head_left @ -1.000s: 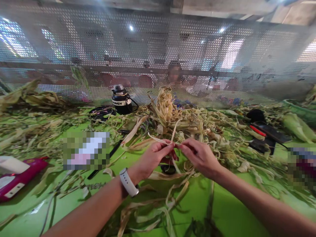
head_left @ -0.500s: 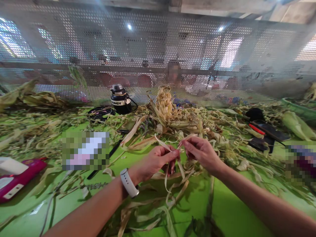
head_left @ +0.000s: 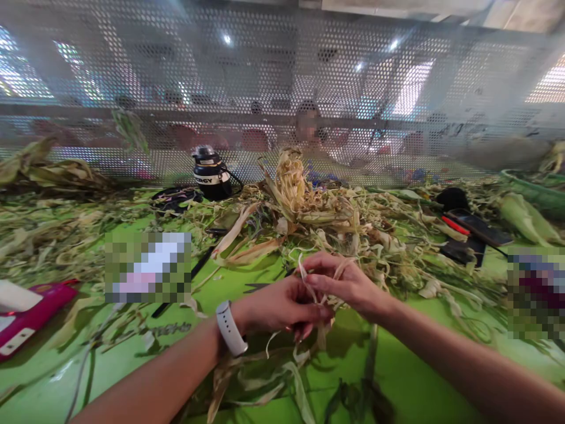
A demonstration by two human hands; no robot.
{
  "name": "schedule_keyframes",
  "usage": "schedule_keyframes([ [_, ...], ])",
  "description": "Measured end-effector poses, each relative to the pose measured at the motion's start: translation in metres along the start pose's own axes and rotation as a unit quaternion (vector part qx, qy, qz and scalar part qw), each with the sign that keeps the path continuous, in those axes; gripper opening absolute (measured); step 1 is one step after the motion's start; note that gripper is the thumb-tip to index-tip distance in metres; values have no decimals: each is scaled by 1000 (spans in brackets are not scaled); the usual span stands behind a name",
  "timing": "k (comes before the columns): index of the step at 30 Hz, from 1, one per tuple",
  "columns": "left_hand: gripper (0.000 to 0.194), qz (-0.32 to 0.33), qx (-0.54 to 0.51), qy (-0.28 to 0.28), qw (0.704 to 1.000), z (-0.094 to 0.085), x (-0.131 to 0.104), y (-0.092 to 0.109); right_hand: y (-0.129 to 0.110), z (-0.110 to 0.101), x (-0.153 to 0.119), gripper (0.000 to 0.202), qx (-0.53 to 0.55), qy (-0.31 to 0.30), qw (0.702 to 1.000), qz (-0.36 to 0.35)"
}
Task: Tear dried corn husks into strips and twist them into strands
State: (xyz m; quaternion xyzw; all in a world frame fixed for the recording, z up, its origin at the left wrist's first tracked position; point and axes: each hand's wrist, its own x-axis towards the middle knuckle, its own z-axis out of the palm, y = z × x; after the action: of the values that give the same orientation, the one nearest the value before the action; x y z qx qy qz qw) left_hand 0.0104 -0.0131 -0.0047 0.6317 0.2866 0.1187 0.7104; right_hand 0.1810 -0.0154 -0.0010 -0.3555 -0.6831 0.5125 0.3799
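Note:
My left hand, with a white watch band on the wrist, has its fingers closed around thin pale corn husk strips. Against it, my right hand bends its fingers over the same strips, and one strip loops across its fingers. The fingertips overlap, so where the strips cross is partly hidden. Below the hands, loose husk strips lie on the green table. Dark pointed blades stick out from behind my left hand.
A husk bundle stands amid scattered husks. A black flask is left of it. A magenta power strip lies at left; a phone and green basket are at right. Behind rises a perforated screen, with a person beyond.
My hands have come together and overlap more, and my right hand has moved slightly lower. The strips now wrap closer about the fingers. The dark blades have come into sight.

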Motion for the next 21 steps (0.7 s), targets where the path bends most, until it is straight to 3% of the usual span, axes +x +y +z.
schedule_keyframes([
  [3,34,-3,-9,-8,1000,1,2,-3,3,4,-1,14,25,27,999,-28],
  [6,34,-24,-8,-32,999,2,2,-5,1,7,-1,17,35,23,999,-17],
  [11,31,-70,-26,-64,995,5,2,-7,-1,13,1,21,78,87,993,10],
  [16,31,-23,-32,-35,999,3,1,-1,-2,7,3,25,93,79,992,43],
  [21,34,8,-92,27,995,-3,1,0,-4,-9,6,30,-35,104,994,-29],
])
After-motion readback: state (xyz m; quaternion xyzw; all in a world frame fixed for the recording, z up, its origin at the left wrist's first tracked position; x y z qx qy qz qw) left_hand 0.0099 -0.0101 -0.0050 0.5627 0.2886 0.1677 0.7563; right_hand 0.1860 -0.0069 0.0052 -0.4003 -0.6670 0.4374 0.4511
